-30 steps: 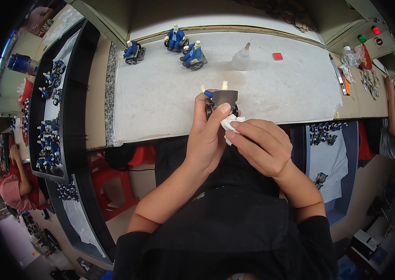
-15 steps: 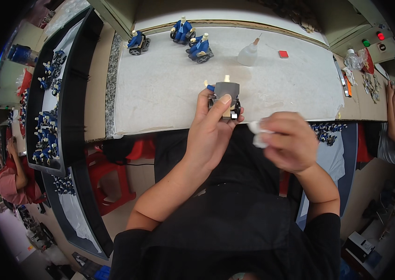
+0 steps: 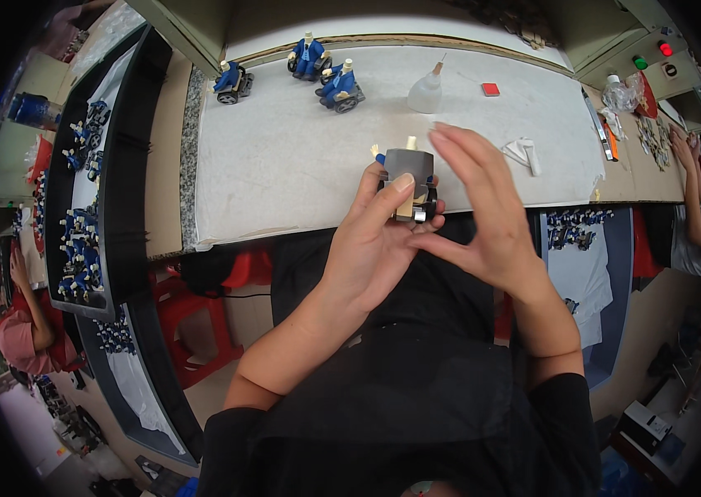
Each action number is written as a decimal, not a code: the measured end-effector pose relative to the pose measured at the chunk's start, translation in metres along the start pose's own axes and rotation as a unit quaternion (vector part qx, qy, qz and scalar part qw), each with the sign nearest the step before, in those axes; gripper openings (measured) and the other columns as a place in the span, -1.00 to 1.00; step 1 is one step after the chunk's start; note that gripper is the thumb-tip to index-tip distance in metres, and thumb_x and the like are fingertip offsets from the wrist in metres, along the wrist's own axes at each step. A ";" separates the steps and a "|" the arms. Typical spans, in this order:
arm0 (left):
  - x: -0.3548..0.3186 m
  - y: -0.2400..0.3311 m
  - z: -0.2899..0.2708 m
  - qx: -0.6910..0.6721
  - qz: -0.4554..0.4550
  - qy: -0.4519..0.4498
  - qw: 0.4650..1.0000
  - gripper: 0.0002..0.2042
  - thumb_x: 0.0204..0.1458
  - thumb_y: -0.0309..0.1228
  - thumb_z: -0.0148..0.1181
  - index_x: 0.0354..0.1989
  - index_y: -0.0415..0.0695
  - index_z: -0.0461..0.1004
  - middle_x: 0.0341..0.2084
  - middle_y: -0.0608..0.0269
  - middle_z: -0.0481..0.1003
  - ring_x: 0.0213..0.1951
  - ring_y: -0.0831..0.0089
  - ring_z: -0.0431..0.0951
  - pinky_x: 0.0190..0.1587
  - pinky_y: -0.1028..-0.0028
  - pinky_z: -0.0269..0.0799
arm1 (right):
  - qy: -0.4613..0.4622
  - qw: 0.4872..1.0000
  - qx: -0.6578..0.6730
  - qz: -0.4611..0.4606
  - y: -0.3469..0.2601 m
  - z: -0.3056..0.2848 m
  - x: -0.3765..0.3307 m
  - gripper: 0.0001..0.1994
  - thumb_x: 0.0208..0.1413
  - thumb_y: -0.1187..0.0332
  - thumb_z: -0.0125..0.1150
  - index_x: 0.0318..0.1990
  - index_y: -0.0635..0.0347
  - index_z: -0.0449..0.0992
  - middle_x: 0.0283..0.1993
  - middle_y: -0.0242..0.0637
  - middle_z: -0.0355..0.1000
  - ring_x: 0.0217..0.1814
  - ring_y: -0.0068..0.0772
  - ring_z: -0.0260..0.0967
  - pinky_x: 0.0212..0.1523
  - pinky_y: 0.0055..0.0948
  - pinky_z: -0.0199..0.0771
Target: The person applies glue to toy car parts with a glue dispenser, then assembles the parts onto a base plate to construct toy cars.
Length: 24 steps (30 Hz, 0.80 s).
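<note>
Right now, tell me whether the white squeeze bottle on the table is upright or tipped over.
Upright. The bottle stands on its base on the table, its thin nozzle pointing up, apart from the three toy figures to its left.

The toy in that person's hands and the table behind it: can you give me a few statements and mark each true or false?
1. The left hand holds the grey toy. True.
2. The right hand holds a white cloth. False: it is open and empty, beside the toy; the white cloth lies on the table.
3. Three blue figures on wheels stand at the far side of the table. True.
4. The squeeze bottle lies on its side. False: it stands upright, nozzle up.
5. A small red square lies right of the bottle. True.
6. The black trays at the left hold only red parts. False: they hold blue figures.
</note>
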<state>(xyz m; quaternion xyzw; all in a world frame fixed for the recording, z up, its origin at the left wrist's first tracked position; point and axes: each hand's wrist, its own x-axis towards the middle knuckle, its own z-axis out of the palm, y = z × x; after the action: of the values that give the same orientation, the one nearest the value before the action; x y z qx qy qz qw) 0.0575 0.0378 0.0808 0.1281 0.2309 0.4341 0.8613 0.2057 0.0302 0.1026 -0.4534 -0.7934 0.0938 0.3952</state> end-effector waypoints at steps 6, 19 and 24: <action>-0.010 -0.003 0.003 0.025 0.027 -0.001 0.999 -0.52 0.08 -0.40 -0.03 0.16 0.03 -0.05 -0.11 0.16 0.26 -0.15 0.39 0.38 -0.12 0.33 0.39 | 0.037 0.997 0.062 -0.004 -0.004 0.021 -0.003 -0.33 -0.49 0.46 0.39 -0.02 0.22 0.33 -0.08 -0.13 0.32 -0.11 -0.18 0.35 -0.26 -0.39 0.44; 0.005 0.005 -0.001 0.129 0.066 -0.015 0.989 -0.29 -0.04 -0.50 0.00 0.25 0.21 -0.22 -0.06 0.18 0.23 -0.14 0.35 0.37 -0.24 0.35 0.45 | 0.093 0.991 0.092 0.000 0.005 0.032 -0.007 -0.40 -0.36 0.40 0.40 -0.02 0.17 0.38 -0.15 -0.08 0.38 -0.13 -0.09 0.38 -0.19 -0.33 0.45; -0.004 0.029 0.000 0.091 0.062 -0.033 0.993 -0.31 -0.04 -0.41 0.05 0.22 0.32 -0.19 -0.16 0.09 0.32 -0.17 0.24 0.38 -0.13 0.14 0.32 | -0.020 0.996 -0.013 -0.089 -0.021 -0.080 0.062 -0.39 -0.23 0.21 0.34 0.05 0.14 0.29 -0.04 -0.08 0.32 0.00 -0.07 0.29 -0.02 -0.23 0.33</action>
<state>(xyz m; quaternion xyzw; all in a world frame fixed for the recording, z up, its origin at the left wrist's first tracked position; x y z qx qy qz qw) 0.0354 0.0522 0.0942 0.2337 0.2328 0.4593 0.8247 0.2320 0.0505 0.1997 -0.3838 -0.8397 0.0570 0.3799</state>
